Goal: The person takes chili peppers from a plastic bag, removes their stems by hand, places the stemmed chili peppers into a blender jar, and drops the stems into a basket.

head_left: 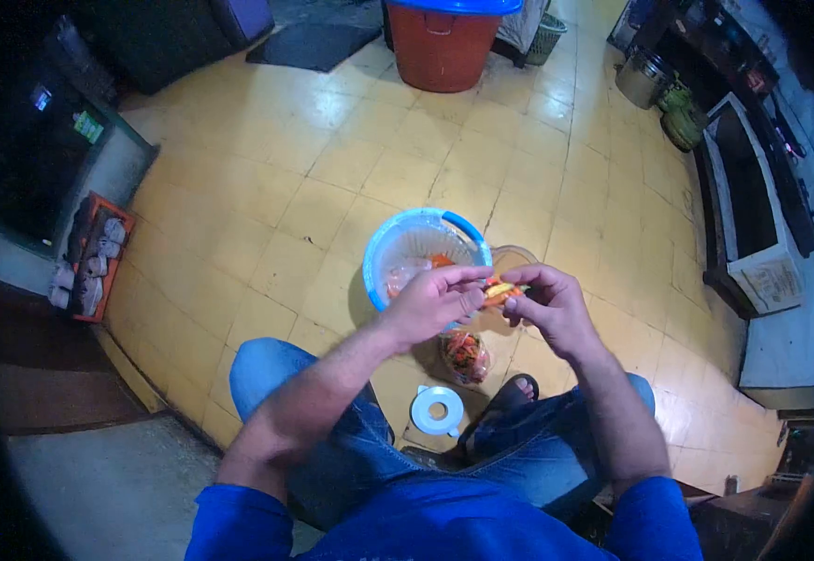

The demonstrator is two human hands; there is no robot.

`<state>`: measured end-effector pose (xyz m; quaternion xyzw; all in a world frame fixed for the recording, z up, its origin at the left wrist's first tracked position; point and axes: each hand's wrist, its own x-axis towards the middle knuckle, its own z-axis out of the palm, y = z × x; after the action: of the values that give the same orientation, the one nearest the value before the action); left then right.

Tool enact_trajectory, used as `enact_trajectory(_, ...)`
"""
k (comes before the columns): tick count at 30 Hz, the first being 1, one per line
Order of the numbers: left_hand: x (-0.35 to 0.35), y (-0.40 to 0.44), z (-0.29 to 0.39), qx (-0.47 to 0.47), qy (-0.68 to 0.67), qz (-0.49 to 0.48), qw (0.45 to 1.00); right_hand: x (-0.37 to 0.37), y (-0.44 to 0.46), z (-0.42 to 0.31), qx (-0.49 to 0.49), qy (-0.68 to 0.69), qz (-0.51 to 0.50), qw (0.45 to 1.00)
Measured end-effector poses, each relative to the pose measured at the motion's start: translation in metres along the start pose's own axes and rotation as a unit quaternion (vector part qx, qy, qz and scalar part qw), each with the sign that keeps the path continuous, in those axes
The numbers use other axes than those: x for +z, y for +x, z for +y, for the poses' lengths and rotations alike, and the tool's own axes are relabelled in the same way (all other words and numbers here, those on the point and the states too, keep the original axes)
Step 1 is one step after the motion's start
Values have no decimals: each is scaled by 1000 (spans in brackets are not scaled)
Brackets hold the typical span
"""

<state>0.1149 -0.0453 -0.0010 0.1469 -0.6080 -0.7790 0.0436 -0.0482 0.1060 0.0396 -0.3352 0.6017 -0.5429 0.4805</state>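
My left hand (437,304) and my right hand (553,304) meet above the right rim of a light blue basin (375,245). Between their pinched fingertips is a small bunch of red, orange and yellow pieces that look like chili peppers (498,293). Clear plastic bags (405,273) and something orange lie inside the basin, partly hidden by my left hand. Just below the hands, a clear bag of red and green chili peppers (464,355) rests on the floor. A white ring-shaped thing with a small tab (423,411) lies between my feet.
Yellow tiles (267,224) cover the floor. Ahead stands a big red tub (440,51) with a blue top. A shoe rack (99,257) is at the left. On the right are a metal pot (643,79), a green gas cylinder (684,125) and a cabinet (770,271).
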Motion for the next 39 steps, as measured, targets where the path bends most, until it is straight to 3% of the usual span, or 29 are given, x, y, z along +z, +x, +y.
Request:
enact_trajectory(2, 6, -3, -1, 83, -190, 0, 978, 13, 6, 5, -84, 37, 64, 994)
enact_trajectory(7, 22, -8, -11, 46, -260, 40, 964, 30, 7, 25, -135, 57, 112, 983)
enact_trajectory(9, 31, -6, -15, 57, -315, 72, 945, 32, 9, 28, -200, -173, 177, 948)
enact_trajectory(12, 30, -3, -13, 34, -409, 97, 907, 29, 13, 32, -225, -240, 182, 926)
enact_trajectory(16, 26, 1, -17, 28, -366, 118, 923, 28, 18, 33, -275, -337, 151, 888)
enact_trajectory(29, 17, 0, -25, 28, -339, 165, 926, 32, 26, 39, -334, -353, 108, 868)
enact_trajectory(32, 18, 2, -27, 38, -317, 189, 929, 33, 26, 40, -308, -332, 114, 884)
enact_trajectory(34, 15, 5, -30, 45, -296, 215, 930, 36, 28, 41, -241, -283, 100, 923)
enact_trajectory(39, 10, 4, -27, -6, -286, 288, 914, 34, 35, 47, -171, -213, 86, 958)
